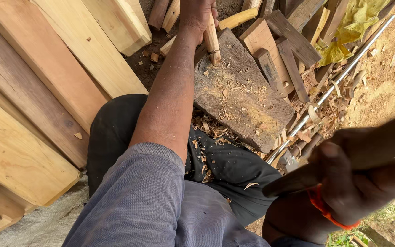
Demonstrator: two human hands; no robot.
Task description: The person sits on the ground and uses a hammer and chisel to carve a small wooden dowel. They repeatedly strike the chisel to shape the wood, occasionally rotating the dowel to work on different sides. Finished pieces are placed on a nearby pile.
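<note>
pale wood is the thing in hand: a slim wooden stick (212, 42) stands nearly upright on the dark, weathered chopping block (241, 93), its lower end planted near the block's far left corner and its long axis running up and slightly toward the top of the view, tilted only a little. the left hand (198, 16) is wrapped closed around the stick's upper part, fingers curled about it, at the far end of an outstretched arm, so the stick lies straight ahead of the person, well away from the body.

the right hand (350, 183) is raised close to the camera on the right, blurred, fist closed round the dark handle of a tool (298, 179) whose working end cannot be made out; an orange band sits at the wrist. the stick lies forward and to the left of this hand, well apart from it, with the block's chip-strewn face between them.

a long metal rod (334, 84) slants across the shavings to the right of the block. pale planks (46, 82) lie stacked on the left.
</note>
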